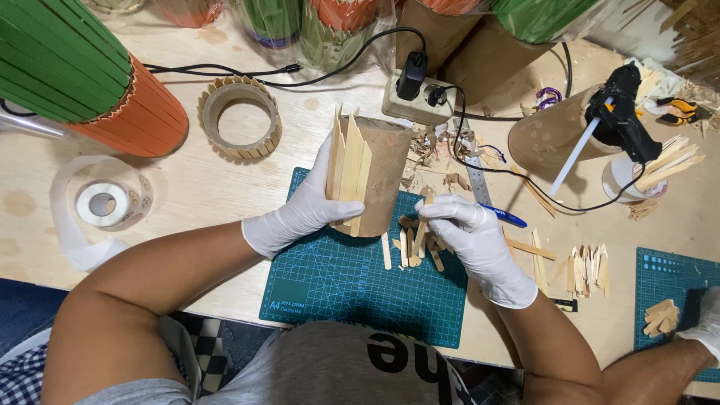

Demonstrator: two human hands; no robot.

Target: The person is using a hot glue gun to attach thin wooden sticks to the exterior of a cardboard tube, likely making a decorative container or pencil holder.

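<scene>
Cardboard tube (384, 176): light, crushable; hold round its middle.
Left hand (300, 214): wrapped around tube.
Right hand (472, 236): pinching a brittle wooden stick (422, 225).

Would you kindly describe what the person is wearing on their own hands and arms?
Both the left hand and the right hand wear thin white disposable gloves that end in loose cuffs at the wrists. The forearms above the cuffs are bare, with no sleeves, watch or jewellery visible. A grey short sleeve shows at the left shoulder.
</scene>
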